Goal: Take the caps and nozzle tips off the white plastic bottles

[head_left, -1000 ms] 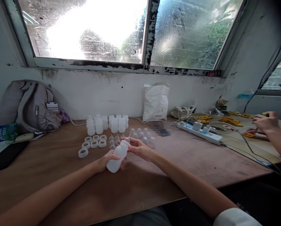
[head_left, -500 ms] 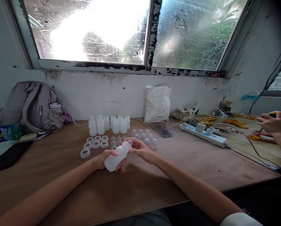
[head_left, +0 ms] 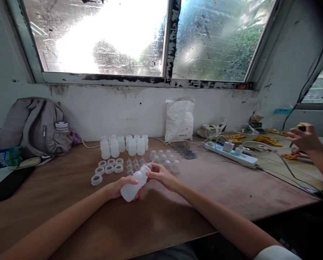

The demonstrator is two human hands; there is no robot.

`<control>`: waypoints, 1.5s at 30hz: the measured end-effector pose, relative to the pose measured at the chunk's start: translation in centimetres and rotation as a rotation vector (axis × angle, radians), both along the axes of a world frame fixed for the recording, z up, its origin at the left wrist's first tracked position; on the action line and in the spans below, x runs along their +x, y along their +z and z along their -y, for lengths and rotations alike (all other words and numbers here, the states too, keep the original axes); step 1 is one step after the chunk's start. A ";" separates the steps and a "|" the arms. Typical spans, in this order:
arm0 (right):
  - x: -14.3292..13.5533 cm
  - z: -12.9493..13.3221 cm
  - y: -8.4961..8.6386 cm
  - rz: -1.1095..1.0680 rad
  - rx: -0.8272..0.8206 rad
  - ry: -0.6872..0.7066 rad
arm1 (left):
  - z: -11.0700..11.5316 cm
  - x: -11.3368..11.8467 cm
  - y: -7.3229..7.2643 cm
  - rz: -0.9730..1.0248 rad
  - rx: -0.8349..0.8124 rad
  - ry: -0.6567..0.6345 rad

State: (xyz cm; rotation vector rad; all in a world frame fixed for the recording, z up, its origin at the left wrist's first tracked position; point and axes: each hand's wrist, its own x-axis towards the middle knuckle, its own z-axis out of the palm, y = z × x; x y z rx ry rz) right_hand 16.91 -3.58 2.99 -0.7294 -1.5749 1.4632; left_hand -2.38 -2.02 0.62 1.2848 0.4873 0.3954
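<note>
My left hand point(head_left: 117, 188) wraps round the body of a frosted white baby bottle point(head_left: 130, 188), which is tilted with its neck up to the right. At the bottle's mouth, the fingers of my right hand point(head_left: 159, 174) pinch a clear teat point(head_left: 147, 166), partly hidden by those fingers. Just behind are several loose clear teats point(head_left: 136, 162). White screw rings point(head_left: 110, 168) lie in rows to the left. Clear domed caps point(head_left: 167, 165) are grouped to the right. Further back, several frosted bottles point(head_left: 114, 147) stand upright in a cluster.
A grey backpack point(head_left: 37, 126) leans at the left wall near a black flat object point(head_left: 9, 186). A white plastic bag point(head_left: 179, 121) stands against the wall. On the right are a power strip point(head_left: 232, 154) with cables and another person's hand point(head_left: 304, 139) near yellow parts.
My right fingers have closed in over the teat at the bottle's mouth, covering more of it. The bottle stays in my left hand. The view has shifted slightly.
</note>
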 end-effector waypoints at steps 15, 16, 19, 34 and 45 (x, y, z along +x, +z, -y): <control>0.3 0.0 0.4 -0.078 -0.038 0.065 | -1.1 -0.7 -0.6 0.065 -0.091 -0.109; 0.4 -0.1 0.5 -0.063 -0.043 0.066 | -1.1 -0.7 -0.6 0.052 -0.093 -0.116; 0.8 -0.3 0.7 0.008 -0.053 0.086 | -1.2 -0.8 -0.5 0.007 -0.100 -0.152; 1.2 -0.1 1.3 0.071 0.033 0.194 | -1.1 -0.9 -0.1 -0.045 -0.090 -0.211; 1.5 0.2 1.7 0.366 0.122 0.121 | -0.3 -0.5 0.6 -0.146 -0.015 -0.222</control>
